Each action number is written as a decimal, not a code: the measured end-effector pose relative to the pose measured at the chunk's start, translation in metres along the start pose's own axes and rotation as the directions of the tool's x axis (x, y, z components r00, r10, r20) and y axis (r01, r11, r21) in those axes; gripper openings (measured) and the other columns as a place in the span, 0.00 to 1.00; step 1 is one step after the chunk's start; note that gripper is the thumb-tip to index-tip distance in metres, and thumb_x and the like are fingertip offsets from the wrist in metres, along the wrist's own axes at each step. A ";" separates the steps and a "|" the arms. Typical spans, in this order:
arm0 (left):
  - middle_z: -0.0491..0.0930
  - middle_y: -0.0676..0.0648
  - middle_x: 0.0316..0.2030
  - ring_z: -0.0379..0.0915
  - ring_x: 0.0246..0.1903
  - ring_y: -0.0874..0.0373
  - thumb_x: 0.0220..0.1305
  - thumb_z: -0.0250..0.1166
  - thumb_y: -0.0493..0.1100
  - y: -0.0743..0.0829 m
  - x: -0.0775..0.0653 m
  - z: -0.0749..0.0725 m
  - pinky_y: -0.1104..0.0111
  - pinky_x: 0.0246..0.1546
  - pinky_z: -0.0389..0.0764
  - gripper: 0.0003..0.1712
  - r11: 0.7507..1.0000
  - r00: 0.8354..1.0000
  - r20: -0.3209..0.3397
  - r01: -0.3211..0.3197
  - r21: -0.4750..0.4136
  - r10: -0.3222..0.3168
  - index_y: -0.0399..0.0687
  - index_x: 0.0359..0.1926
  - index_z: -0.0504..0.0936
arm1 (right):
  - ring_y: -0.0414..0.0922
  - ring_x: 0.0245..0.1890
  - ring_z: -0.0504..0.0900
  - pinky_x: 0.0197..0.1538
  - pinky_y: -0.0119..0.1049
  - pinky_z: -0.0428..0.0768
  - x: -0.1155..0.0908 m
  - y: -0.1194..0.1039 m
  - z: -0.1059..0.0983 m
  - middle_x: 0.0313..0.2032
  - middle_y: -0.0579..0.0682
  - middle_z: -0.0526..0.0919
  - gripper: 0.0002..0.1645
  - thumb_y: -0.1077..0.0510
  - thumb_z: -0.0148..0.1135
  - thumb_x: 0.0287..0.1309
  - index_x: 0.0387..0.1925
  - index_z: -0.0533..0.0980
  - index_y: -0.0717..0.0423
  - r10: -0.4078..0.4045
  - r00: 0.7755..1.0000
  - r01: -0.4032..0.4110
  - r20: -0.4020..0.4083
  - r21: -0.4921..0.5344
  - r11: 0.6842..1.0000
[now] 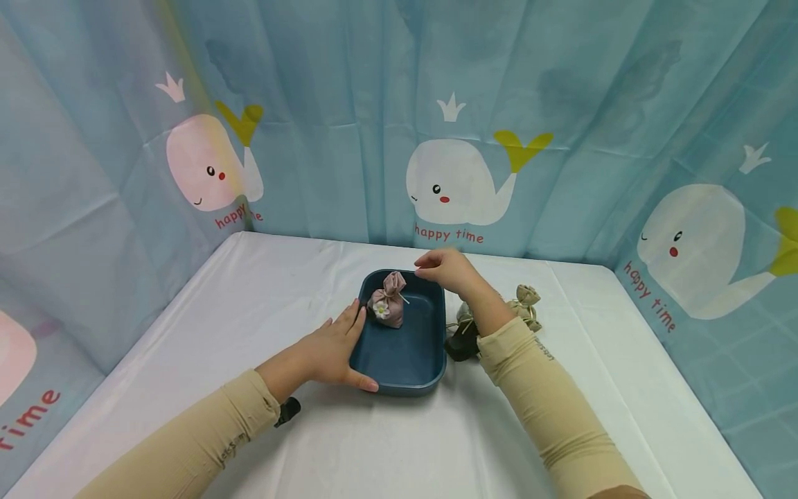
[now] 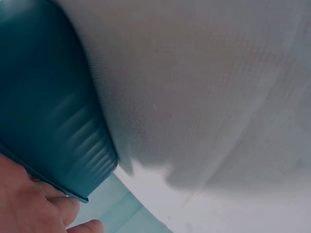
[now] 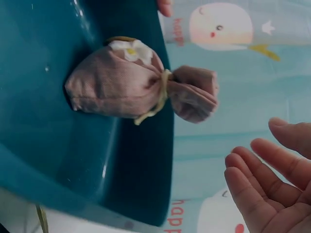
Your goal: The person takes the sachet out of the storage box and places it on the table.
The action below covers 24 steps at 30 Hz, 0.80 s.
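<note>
A small pink cloth pouch [image 1: 389, 305], tied with a cord and bearing a white flower, leans inside a dark blue rectangular bin [image 1: 402, 357] near its far left corner. My left hand [image 1: 330, 350] rests on the bin's left side, fingers stretched along the rim and thumb at the near corner. Beyond the far right corner hovers my right hand [image 1: 450, 270], holding nothing. Its fingers [image 3: 252, 194] are loosely bent and apart from the pouch in the right wrist view. The left wrist view shows the bin's ribbed outer wall [image 2: 73, 136] beside the left fingers.
Right of the bin, partly hidden behind the right forearm, a beige drawstring pouch [image 1: 528, 305] and a greyish one [image 1: 464, 313] sit on the white cloth [image 1: 337, 443]. A pale blue curtain [image 1: 337, 173] printed with whales hangs behind and at both sides.
</note>
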<state>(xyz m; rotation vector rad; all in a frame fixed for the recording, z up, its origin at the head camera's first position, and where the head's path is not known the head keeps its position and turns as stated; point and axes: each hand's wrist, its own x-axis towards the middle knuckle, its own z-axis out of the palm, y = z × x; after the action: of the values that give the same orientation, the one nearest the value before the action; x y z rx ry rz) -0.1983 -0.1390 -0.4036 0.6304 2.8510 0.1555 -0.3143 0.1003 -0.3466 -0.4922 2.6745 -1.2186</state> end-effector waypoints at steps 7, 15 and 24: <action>0.29 0.40 0.70 0.29 0.69 0.50 0.28 0.51 0.87 0.002 -0.001 -0.003 0.50 0.64 0.49 0.80 1.000 1.000 0.006 0.003 -0.002 -0.003 0.38 0.70 0.37 | 0.47 0.47 0.78 0.49 0.43 0.75 0.004 -0.002 0.013 0.47 0.51 0.80 0.18 0.52 0.60 0.58 0.49 0.78 0.52 0.027 1.000 -0.027 -0.004 -0.067 0.997; 0.30 0.42 0.71 0.28 0.70 0.50 0.28 0.52 0.86 0.003 -0.001 -0.003 0.50 0.64 0.48 0.79 0.999 1.000 0.013 0.005 0.034 -0.005 0.38 0.71 0.38 | 0.47 0.44 0.78 0.46 0.41 0.76 0.011 0.000 0.024 0.45 0.51 0.81 0.19 0.51 0.61 0.56 0.48 0.79 0.54 0.083 0.997 -0.082 0.008 -0.088 0.993; 0.30 0.43 0.71 0.29 0.70 0.50 0.28 0.52 0.86 0.003 0.001 -0.004 0.50 0.65 0.47 0.78 0.999 1.000 0.028 0.010 0.038 -0.011 0.40 0.71 0.38 | 0.45 0.36 0.80 0.41 0.38 0.77 0.011 0.000 0.030 0.40 0.52 0.82 0.18 0.51 0.62 0.55 0.46 0.80 0.56 0.090 0.996 -0.088 0.025 -0.080 0.993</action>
<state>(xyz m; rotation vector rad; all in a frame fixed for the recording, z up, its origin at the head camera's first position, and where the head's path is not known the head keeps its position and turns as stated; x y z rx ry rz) -0.1993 -0.1361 -0.3999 0.6200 2.8361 0.0912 -0.3163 0.0754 -0.3662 -0.3931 2.6976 -1.0770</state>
